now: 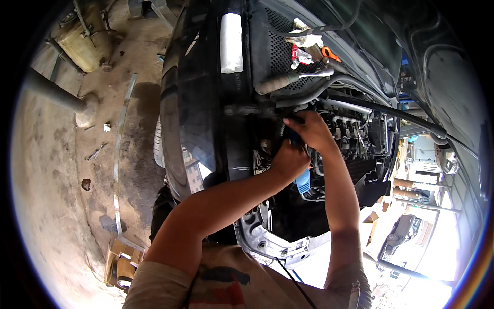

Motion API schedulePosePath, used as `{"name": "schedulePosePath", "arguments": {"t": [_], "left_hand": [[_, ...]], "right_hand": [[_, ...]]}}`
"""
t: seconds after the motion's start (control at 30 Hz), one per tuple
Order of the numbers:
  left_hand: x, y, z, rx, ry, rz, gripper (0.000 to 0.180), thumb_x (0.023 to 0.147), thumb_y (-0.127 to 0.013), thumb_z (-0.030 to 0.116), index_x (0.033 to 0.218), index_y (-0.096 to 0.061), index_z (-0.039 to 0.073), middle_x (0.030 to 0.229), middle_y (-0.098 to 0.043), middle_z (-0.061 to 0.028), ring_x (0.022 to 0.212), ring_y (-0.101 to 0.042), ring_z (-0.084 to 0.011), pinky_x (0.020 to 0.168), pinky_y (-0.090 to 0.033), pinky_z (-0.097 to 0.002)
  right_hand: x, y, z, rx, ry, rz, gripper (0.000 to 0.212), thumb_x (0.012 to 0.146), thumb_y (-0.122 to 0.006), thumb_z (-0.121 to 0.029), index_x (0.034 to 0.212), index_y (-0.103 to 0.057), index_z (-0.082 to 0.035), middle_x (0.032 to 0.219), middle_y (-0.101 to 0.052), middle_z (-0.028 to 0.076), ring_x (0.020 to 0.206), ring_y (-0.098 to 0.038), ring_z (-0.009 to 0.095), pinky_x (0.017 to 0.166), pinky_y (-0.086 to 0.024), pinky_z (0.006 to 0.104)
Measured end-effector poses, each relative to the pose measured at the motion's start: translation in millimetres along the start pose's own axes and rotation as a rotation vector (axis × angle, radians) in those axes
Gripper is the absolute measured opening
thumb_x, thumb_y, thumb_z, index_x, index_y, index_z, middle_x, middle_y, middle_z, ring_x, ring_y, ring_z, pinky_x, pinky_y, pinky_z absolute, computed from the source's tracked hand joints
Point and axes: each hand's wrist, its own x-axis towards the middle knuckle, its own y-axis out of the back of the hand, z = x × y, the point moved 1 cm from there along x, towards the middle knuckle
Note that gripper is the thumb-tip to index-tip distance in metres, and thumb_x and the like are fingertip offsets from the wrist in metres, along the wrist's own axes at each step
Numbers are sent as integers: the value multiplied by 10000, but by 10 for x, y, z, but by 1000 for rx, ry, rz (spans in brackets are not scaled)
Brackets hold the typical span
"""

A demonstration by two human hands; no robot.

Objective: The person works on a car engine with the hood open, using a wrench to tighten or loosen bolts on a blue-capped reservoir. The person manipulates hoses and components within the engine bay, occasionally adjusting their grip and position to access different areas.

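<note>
Engine bay (355,134), dark, beneath a raised hood; centre to right of frame.

Left hand (292,159): centre of frame, fingers curled together against a blue item (303,181); whether they clamp on it, cannot tell.

Blue item: centre of frame, among engine parts; lower end visible below the left hand, a blue portion also showing above it. Full shape hidden.

Right hand (313,131): just above and to the right of the left hand, fingers bent, foremost ones reaching leftward near the blue portion; grip, cannot tell.

Black hose (321,88): curved, above the right hand.

Ratchet-like tool (293,81): grey handle, upper centre, lying on a perforated black panel (278,51).

Red-and-clear object (300,56), orange-handled tool (329,53), crumpled white cloth (304,35): grouped, upper centre.

White roll (231,44): left of panel, lengthwise up the frame.

Cardboard box (121,257): lower left, on floor (98,177).
</note>
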Motion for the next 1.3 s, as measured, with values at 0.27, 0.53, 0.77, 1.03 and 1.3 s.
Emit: {"name": "schedulePosePath", "arguments": {"t": [0.27,0.53,0.77,1.03,1.3], "left_hand": [[-39,-109,8,80,-23,-3,99,643,-655,161,691,-650,75,577,-577,-46,545,-566,-191,599,-401,-375],[48,148,57,110,20,171,61,680,-647,150,709,-672,103,607,-606,-32,597,-595,-180,732,-403,-366],[70,75,40,-601,248,235,136,820,-613,143,929,-658,75,808,-661,-96,718,-633,-253,788,-473,-395],[197,247,-91,-42,70,199,226,895,-585,224,956,-578,6,841,-609,-174,764,-624,-371,667,-512,-461],[179,214,-197,-160,-71,330,122,865,-588,138,795,-596,38,763,-577,-136,696,-565,-311,601,-458,-400]], "right_hand": [[27,-280,77,-236,-118,22,551,803,-758,-470,903,-689,67,769,-658,242,732,-661,402,652,-514,425],[-169,-179,346,-136,-328,27,576,754,-745,-496,933,-679,48,904,-658,307,940,-653,444,781,-538,457],[-309,-44,-115,-25,-427,209,562,798,-718,-452,1050,-634,43,978,-686,259,939,-663,439,781,-534,482],[-2026,-72,-269,1380,-657,436,96,872,-550,-107,909,-587,-28,737,-454,28,618,-442,124,568,-385,280],[-3089,-659,-732,1392,-788,382,139,983,-534,-111,1047,-555,11,820,-599,67,655,-612,171,547,-462,278]]}}
